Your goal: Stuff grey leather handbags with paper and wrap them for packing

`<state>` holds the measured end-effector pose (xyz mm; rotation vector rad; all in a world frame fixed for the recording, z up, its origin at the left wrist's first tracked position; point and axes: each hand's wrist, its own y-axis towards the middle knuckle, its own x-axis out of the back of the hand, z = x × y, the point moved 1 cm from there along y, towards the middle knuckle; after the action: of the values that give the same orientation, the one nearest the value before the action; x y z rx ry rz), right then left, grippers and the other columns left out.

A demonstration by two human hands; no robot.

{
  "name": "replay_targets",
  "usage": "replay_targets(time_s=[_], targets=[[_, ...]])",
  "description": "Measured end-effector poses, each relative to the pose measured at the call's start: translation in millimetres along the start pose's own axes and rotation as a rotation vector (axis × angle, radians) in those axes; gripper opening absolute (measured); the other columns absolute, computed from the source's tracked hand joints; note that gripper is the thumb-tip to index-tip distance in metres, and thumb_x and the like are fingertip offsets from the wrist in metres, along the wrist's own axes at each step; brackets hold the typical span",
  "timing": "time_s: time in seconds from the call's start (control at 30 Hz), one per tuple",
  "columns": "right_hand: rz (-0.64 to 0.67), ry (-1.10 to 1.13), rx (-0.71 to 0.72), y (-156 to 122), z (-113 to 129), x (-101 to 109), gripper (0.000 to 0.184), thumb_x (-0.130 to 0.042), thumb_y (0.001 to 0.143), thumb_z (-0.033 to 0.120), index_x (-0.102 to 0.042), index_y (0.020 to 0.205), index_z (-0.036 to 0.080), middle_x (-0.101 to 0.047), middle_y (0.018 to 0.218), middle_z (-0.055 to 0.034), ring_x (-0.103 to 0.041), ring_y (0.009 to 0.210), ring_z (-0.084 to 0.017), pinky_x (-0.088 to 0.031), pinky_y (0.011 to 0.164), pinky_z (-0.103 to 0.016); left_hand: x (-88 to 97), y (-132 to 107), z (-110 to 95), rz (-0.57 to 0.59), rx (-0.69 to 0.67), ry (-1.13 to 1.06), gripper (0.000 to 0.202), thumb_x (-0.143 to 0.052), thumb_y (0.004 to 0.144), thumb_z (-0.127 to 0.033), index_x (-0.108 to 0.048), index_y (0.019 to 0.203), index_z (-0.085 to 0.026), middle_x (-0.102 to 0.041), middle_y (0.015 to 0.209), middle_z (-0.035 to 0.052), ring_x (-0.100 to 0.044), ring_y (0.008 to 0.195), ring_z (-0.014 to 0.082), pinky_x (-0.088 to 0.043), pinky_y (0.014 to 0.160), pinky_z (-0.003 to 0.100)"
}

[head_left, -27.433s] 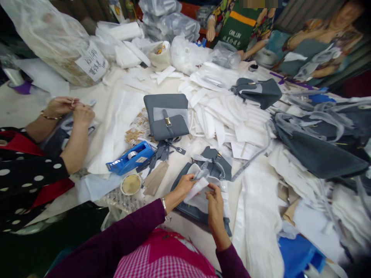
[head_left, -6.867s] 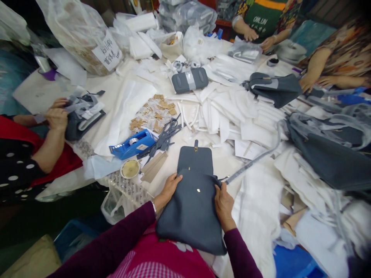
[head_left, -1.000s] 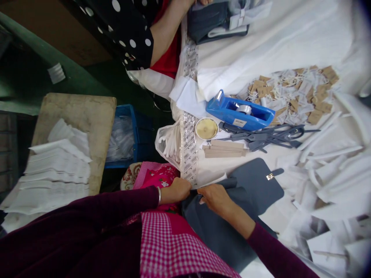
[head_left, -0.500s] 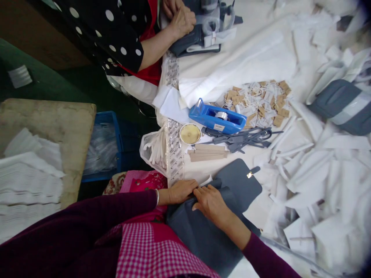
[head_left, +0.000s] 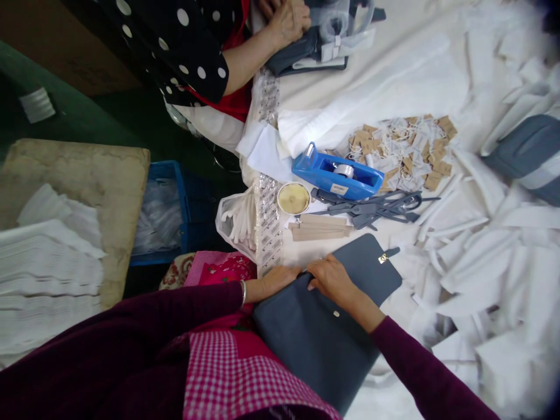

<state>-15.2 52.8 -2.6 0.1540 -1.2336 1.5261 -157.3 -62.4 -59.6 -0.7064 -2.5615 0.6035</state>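
Your right hand (head_left: 331, 280) grasps the side of the grey bag (head_left: 312, 332), which lies at the worktop's (head_left: 301, 252) near edge, its flap (head_left: 370, 262) spread out. Your left hand (head_left: 280, 279) touches that side; whether it grips cannot be told. A round tub (head_left: 294, 198) sits by the edge, near the blue tape dispenser (head_left: 321, 170).

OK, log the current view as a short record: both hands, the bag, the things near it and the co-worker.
left hand: on the bag's upper edge, fingers partly hidden
right hand: beside it, fingers bent at that edge; firmness of grip unclear
bag: dark blue-grey, flap folded out, gold clasp showing
nearby: brown strips, dark straps, blue tape dispenser, tag pile
co-worker's hand: at another dark bag
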Motion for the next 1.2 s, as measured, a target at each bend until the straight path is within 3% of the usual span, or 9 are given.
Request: replay_targets(time_s=[0.1,0.27,0.4,0.5,0.6,0.7,0.83,1.03,1.2], targets=[[0.042,-0.008,0.005,11.6,-8.2,-8.8,0.009,-0.07,0.077,0.027,-0.066,0.08,0.019,-0.071,0.085,-0.0056,-0.063,0.086,-0.023,-0.031,0.078,-0.033,25.4,-4.2,3.8,0.034,-0.075,-0.046,0.022,-0.049,0.086,-0.012,-0.058,0.107,-0.016,-0.069,0.093,0.0039,-0.064,0.081,0.0147,-0.049,0.075,0.023],[0.043,0.023,-0.017,19.2,-11.3,-14.0,0.013,-0.07,0.076,0.031,-0.069,0.076,0.019,-0.071,0.075,-0.0076,-0.063,0.076,-0.024,-0.032,0.077,-0.034,51.1,-4.5,-25.6,-0.144,-0.263,-0.068,0.021,-0.043,0.088,-0.01,-0.061,0.097,-0.015,-0.067,0.094,0.0045,-0.062,0.089,0.0141,-0.048,0.084,0.024],[-0.035,0.02,-0.007,14.0,-8.3,-5.9,0.01,-0.058,0.083,0.019,-0.067,0.08,0.017,-0.07,0.076,-0.0077,-0.061,0.076,-0.022,-0.033,0.084,-0.036,26.7,1.7,-55.6,0.141,-0.588,0.126,0.022,-0.044,0.088,-0.01,-0.062,0.098,-0.016,-0.066,0.101,0.0066,-0.058,0.103,0.0178,-0.043,0.098,0.03],[-0.274,0.037,-0.121,-12.5,-1.9,0.7,0.018,-0.055,0.083,0.013,-0.064,0.098,0.016,-0.069,0.093,-0.0096,-0.059,0.092,-0.024,-0.034,0.09,-0.038,13.1,1.4,-61.8,0.164,-0.62,0.326,0.03,-0.049,0.089,-0.016,-0.056,0.119,-0.016,-0.06,0.12,0.01,-0.048,0.122,0.0231,-0.035,0.11,0.039],[-0.669,0.137,-0.47,-64.4,20.3,-8.1,0.035,-0.051,0.085,0.014,-0.055,0.12,0.016,-0.06,0.12,-0.0129,-0.05,0.112,-0.026,-0.037,0.093,-0.04,11.5,-1.5,-64.2,0.11,-0.574,0.437,0.05,-0.048,0.09,-0.016,-0.039,0.139,-0.017,-0.045,0.14,0.0122,-0.04,0.13,0.0239,-0.036,0.11,0.04],[-1.005,0.296,-0.814,-119.0,60.8,-43.5,0.047,-0.047,0.089,0.021,-0.042,0.136,0.019,-0.049,0.134,-0.0128,-0.043,0.123,-0.026,-0.037,0.099,-0.044,9.8,-2.4,-69.2,0.085,-0.54,0.567,0.056,-0.044,0.092,-0.015,-0.028,0.145,-0.019,-0.025,0.155,0.0101,-0.038,0.132,0.0245,-0.041,0.106,0.04],[-1.149,0.585,-1.076,-150.3,112.8,-108.3,0.07,-0.056,0.085,0.04,-0.029,0.145,0.017,-0.036,0.144,-0.0174,-0.033,0.132,-0.032,-0.031,0.106,-0.053,-2.0,0.8,-75.9,0.051,-0.475,0.749,0.061,-0.045,0.093,-0.021,-0.02,0.148,-0.018,-0.013,0.159,0.0083,-0.041,0.129,0.0266,-0.045,0.101,0.038],[-1.281,1.299,-1.202,-149.7,131.4,-141.1,0.082,-0.06,0.08,0.05,-0.025,0.147,0.021,-0.048,0.136,-0.0139,-0.052,0.117,-0.029,-0.044,0.098,-0.046,-21.2,5.4,-81.4,-0.009,-0.438,0.915,0.053,-0.041,0.095,-0.024,-0.028,0.145,-0.013,-0.021,0.156,0.0137,-0.046,0.124,0.028,-0.049,0.095,0.038],[-1.408,1.25,-0.987,-154.5,133.4,-127.9,0.06,-0.054,0.084,0.049,-0.046,0.138,0.025,-0.046,0.14,-0.0088,-0.04,0.131,-0.027,-0.031,0.111,-0.045,-29.9,17.9,-93.6,-0.081,-0.503,0.965,0.043,-0.044,0.094,-0.027,-0.043,0.134,-0.011,-0.044,0.14,0.0193,-0.048,0.12,0.0305,-0.048,0.095,0.045]])
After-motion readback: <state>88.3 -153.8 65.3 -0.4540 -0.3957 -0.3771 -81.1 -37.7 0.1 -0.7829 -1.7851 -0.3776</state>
